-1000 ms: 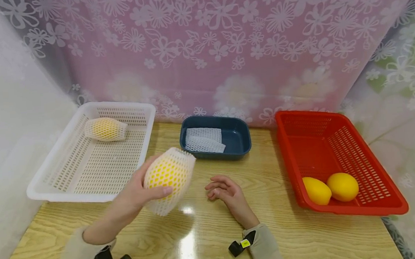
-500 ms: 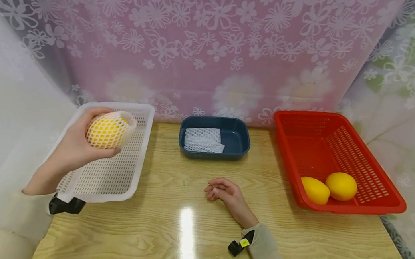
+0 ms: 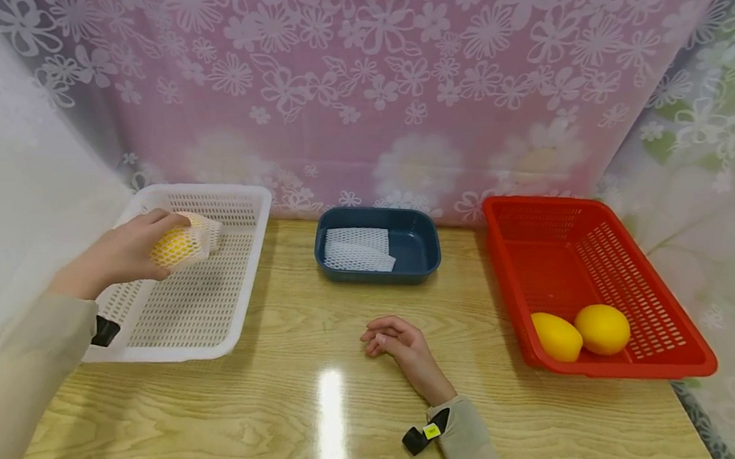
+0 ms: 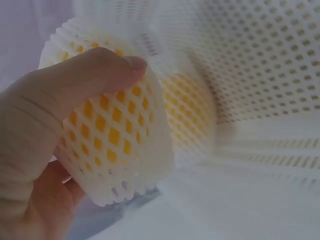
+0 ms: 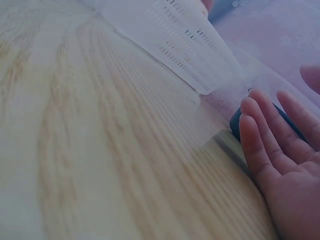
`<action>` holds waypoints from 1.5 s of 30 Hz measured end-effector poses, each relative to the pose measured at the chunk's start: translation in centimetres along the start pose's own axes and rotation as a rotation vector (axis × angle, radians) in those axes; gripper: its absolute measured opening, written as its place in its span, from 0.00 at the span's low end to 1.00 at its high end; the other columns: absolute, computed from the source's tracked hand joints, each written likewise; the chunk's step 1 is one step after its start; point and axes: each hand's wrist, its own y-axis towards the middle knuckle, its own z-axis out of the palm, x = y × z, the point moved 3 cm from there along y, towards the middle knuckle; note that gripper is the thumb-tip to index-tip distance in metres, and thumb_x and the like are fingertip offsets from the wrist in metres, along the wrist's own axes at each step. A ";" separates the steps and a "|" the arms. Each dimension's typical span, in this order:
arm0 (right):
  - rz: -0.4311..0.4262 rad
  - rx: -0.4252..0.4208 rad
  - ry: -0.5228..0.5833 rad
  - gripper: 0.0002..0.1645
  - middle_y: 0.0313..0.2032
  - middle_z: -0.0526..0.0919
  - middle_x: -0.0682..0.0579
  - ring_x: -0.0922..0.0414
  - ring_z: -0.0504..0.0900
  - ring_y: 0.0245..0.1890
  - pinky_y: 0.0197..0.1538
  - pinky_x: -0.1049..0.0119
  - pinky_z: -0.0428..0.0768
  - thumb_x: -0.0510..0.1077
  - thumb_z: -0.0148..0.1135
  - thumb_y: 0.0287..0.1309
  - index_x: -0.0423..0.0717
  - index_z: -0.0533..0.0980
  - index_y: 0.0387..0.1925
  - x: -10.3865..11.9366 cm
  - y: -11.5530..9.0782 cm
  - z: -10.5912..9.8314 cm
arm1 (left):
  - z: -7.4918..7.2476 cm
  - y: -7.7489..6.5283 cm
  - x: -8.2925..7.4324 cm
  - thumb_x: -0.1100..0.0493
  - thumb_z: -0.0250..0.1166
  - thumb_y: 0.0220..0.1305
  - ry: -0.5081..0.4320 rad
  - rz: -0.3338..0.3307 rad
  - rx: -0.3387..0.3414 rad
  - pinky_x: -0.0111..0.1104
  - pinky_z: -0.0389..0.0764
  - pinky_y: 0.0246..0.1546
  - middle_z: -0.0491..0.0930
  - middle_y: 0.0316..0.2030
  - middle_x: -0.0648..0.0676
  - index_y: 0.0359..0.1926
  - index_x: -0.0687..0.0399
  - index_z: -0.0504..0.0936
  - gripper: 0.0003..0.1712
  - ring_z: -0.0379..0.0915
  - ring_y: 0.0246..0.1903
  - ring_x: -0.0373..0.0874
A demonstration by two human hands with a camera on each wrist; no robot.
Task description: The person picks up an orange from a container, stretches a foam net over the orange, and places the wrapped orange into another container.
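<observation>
My left hand (image 3: 127, 250) is inside the white basket (image 3: 235, 295) and grips a yellow mango (image 3: 179, 248) in a white foam net. In the left wrist view the thumb lies across the netted mango (image 4: 111, 131), with fingers partly hidden behind it. Right beside it is a second netted mango (image 4: 187, 111), lying in the basket; in the head view it is mostly covered. My right hand (image 3: 408, 351) rests on the table with relaxed fingers and holds nothing. The right wrist view shows that hand's (image 5: 287, 165) palm and loosely bent fingers.
A dark blue tray (image 3: 417, 251) at the back middle holds flat white foam nets (image 3: 357, 249). On the right, a red basket (image 3: 552, 259) contains two bare yellow mangoes (image 3: 602, 329). A floral curtain (image 3: 359, 116) hangs behind the wooden table (image 3: 258, 408).
My left hand has carried the netted mango from above the table's middle leftward into the white basket, lowering it beside the other one. My right hand has stayed in place.
</observation>
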 end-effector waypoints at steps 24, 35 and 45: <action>0.014 -0.010 0.005 0.23 0.47 0.79 0.28 0.50 0.83 0.42 0.46 0.59 0.83 0.37 0.52 0.72 0.17 0.65 0.56 -0.2 0.0 -0.2 | 5.3 1.0 3.5 0.75 0.77 0.26 0.095 0.037 0.124 0.36 0.69 0.18 0.64 0.49 0.61 0.56 0.48 0.74 0.48 0.64 0.39 0.57; 0.008 -0.010 0.008 0.23 0.46 0.79 0.28 0.50 0.83 0.41 0.46 0.59 0.83 0.36 0.52 0.72 0.16 0.65 0.56 -0.3 0.0 -0.1 | 4.9 0.9 3.3 0.54 0.82 0.35 0.060 -0.004 0.185 0.43 0.74 0.28 0.66 0.48 0.59 0.56 0.46 0.72 0.44 0.65 0.42 0.56; 0.010 -0.012 0.009 0.24 0.47 0.79 0.27 0.51 0.83 0.42 0.46 0.60 0.82 0.37 0.52 0.73 0.17 0.65 0.56 -0.3 -0.1 -0.1 | 2.2 2.2 0.6 0.44 0.69 0.61 0.084 -0.008 0.076 0.55 0.76 0.37 0.76 0.46 0.61 0.51 0.57 0.78 0.26 0.72 0.43 0.59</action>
